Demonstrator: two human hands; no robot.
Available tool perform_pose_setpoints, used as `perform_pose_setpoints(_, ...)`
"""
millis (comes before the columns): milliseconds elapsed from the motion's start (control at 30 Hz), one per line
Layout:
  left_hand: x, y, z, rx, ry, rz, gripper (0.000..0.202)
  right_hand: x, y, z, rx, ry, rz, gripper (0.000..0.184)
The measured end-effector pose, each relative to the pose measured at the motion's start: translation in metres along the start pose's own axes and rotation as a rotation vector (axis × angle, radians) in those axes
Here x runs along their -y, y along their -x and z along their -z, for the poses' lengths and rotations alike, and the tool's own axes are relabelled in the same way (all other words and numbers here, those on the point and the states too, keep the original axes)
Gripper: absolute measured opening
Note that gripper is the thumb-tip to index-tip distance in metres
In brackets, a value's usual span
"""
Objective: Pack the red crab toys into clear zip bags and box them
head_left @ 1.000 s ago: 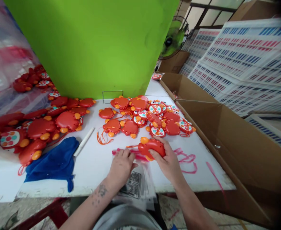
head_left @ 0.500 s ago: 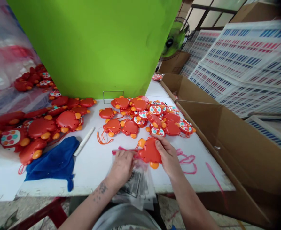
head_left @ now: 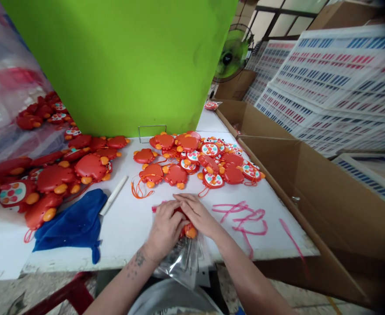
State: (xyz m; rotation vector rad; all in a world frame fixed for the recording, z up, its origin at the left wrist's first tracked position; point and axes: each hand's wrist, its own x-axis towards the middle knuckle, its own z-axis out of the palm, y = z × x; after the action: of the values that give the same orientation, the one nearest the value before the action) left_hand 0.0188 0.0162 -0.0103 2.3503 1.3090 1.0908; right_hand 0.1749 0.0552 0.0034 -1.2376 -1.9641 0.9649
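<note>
Close to the table's front edge, a red crab-shaped toy point(head_left: 190, 231) with orange claws is mostly covered by my two hands. My left hand point(head_left: 166, 224) curls its fingers at the toy's left side, over the pink-edged top of a clear plastic bag point(head_left: 184, 264). From the right, my right hand point(head_left: 197, 214) lies over the toy, fingers bent round its far side and touching my left fingers. The bag hangs down over the table edge toward my lap. Whether the toy is inside the bag's mouth is hidden by my hands.
Similar crab toys point(head_left: 175, 176) with orange cords lie in a pile beyond my hands. More toys point(head_left: 56, 176) heap at left, by a blue cloth point(head_left: 70, 225) and a white marker-like stick point(head_left: 114, 195). A green panel point(head_left: 123, 65) stands behind. An open cardboard box point(head_left: 310, 210) borders the right.
My right hand has brought the crab toy left and nearer to me, against my left hand at the bag. The toy is now mostly hidden under both hands.
</note>
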Motion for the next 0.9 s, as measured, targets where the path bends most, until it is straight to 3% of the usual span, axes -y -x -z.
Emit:
perform_pose_setpoints(100,0.001,-0.001,0.0,0.019,0.063,0.072,0.01,0.0,0.007,0.01,-0.16,0.199,-0.098,0.042)
perform_pose_setpoints(233,0.002,-0.003,0.0,0.056,0.126,0.143,0.01,-0.002,0.026,0.019,-0.071,0.336,-0.289,0.04)
perform_pose_setpoints(333,0.0,-0.008,0.008,0.115,0.164,0.189,0.01,-0.005,0.036,0.012,-0.036,0.285,-0.273,0.04)
perform_pose_setpoints(500,-0.009,-0.018,0.03,0.272,0.164,0.236,0.011,-0.004,0.039,-0.004,-0.177,0.262,-0.218,0.044)
perform_pose_setpoints(633,-0.018,-0.018,0.035,0.352,0.134,0.341,0.012,0.008,0.037,-0.006,-0.29,0.094,-0.175,0.041)
perform_pose_setpoints(700,-0.02,-0.015,0.035,0.31,0.166,0.361,0.012,0.014,0.036,-0.004,-0.319,-0.038,-0.197,0.039)
perform_pose_setpoints(767,-0.02,-0.009,0.034,0.15,0.21,0.363,0.012,0.018,0.037,-0.002,-0.337,-0.167,-0.215,0.04)
perform_pose_setpoints(833,-0.016,-0.004,0.034,-0.033,0.287,0.432,0.027,0.02,0.039,0.0,-0.358,-0.253,-0.222,0.039)
perform_pose_setpoints(900,-0.011,0.001,0.033,-0.081,0.456,0.569,0.041,0.02,0.041,0.001,-0.383,-0.284,-0.22,0.038)
